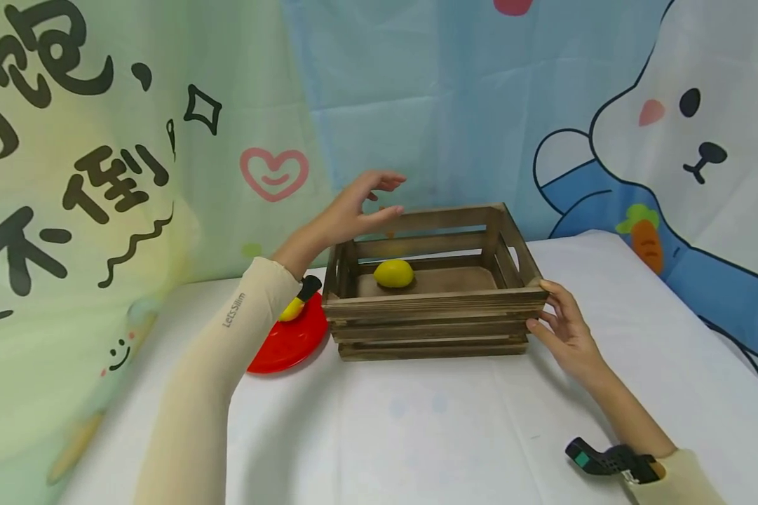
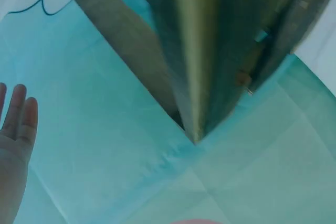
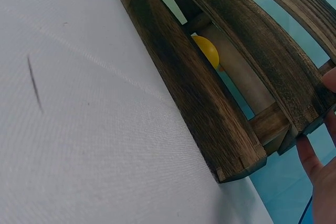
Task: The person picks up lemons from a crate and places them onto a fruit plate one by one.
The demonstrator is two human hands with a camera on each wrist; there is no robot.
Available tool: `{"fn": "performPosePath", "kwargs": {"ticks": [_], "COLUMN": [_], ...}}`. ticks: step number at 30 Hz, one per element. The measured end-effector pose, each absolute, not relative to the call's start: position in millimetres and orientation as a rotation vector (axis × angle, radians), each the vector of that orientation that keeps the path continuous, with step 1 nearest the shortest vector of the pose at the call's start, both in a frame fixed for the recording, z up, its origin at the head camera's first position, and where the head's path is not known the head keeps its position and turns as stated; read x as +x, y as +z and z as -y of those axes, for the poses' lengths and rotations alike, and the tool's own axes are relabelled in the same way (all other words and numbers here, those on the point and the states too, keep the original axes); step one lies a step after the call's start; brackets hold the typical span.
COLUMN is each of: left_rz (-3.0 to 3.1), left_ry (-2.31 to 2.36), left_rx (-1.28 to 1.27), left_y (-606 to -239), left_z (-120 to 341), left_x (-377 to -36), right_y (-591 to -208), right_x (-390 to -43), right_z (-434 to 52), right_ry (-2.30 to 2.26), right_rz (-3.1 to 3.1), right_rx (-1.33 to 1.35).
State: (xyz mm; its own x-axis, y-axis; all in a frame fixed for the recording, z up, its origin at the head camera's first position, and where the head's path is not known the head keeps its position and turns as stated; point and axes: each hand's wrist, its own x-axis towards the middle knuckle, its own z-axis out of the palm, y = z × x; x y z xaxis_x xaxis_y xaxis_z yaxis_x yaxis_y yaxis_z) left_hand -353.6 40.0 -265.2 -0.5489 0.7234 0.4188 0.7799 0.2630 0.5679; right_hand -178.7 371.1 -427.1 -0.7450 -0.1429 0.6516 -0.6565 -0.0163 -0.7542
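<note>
A dark wooden slatted crate (image 1: 435, 319) stands mid-table with a yellow lemon (image 1: 394, 273) on its floor. My left hand (image 1: 399, 195) hovers open over the crate's back left corner, fingers spread and holding nothing; the left wrist view shows its straight fingers (image 2: 18, 121) beside a blurred crate corner (image 2: 194, 77). My right hand (image 1: 543, 308) rests against the crate's front right corner, thumb at the top edge and fingers on the front slats. In the right wrist view the fingers (image 3: 314, 163) lie by that corner of the crate (image 3: 210, 103), and the lemon (image 3: 206, 51) shows between the slats.
A red plate (image 1: 290, 344) lies left of the crate, partly behind my left forearm, with a yellow object with a black end (image 1: 298, 301) on it. A white cloth (image 1: 429, 428) covers the table. Printed fabric backdrops (image 1: 416, 98) hang close behind.
</note>
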Motion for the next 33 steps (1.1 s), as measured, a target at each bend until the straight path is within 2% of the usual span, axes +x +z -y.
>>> {"fn": "performPosePath", "kwargs": {"ticks": [16, 26, 33], "left_rz": [2.442, 2.457, 2.685], "left_ry": [-1.228, -1.429, -1.418], "left_rx": [-1.454, -1.449, -1.475], "left_y": [-252.9, -265.0, -274.5], "left_z": [-58.5, -70.6, -72.4], "left_x": [-362.7, -370.9, -378.4], "right_y": [-422.2, -426.0, -428.2], "right_x": [-180.7, -178.3, -177.1], "right_z": [-372.8, -374.2, -372.9], "right_ry": [1.782, 1.775, 1.769], "right_rz": [1.896, 1.907, 1.89], "right_rx": [0.839, 0.831, 0.856]}}
